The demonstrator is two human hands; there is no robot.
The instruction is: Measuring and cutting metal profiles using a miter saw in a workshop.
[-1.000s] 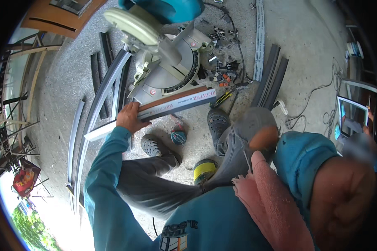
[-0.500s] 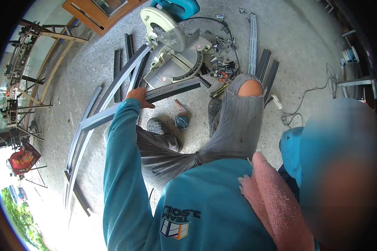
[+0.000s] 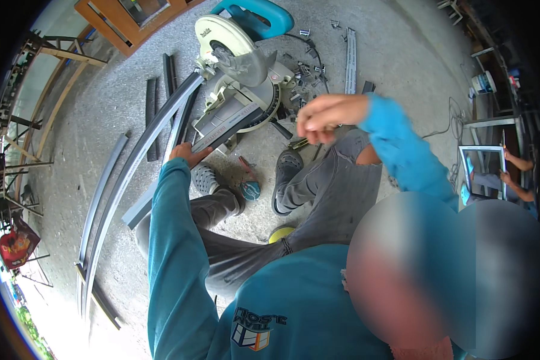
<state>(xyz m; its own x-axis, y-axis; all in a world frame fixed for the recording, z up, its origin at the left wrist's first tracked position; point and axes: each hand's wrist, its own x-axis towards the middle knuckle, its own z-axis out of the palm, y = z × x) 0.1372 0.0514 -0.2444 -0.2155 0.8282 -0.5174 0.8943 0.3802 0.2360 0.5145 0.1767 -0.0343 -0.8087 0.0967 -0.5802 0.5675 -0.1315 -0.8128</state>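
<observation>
My left hand (image 3: 189,155) is closed round a long grey metal profile (image 3: 139,207), whose far end lies across the base of a miter saw (image 3: 246,90). The saw has a teal handle and a cream blade guard, and its head is raised. My right hand (image 3: 333,117) is in the air to the right of the saw, above my bent knee. Its fingers are loosely bent and a little apart, slightly blurred, with nothing visible in them. Between my feet lies a small teal and red object (image 3: 249,189) whose kind I cannot make out.
Long metal profiles (image 3: 105,198) lie on the left, others (image 3: 351,60) at the right. Small metal fittings (image 3: 306,75) are scattered beside the saw with its cable. A metal rack (image 3: 24,120) stands far left. At the right edge, a person's hands hold a framed pane (image 3: 464,162).
My right hand has come into view from the right and reached toward the saw. My left hand keeps its hold on the profile, which now lies at a steeper slant in view. The view has shifted.
</observation>
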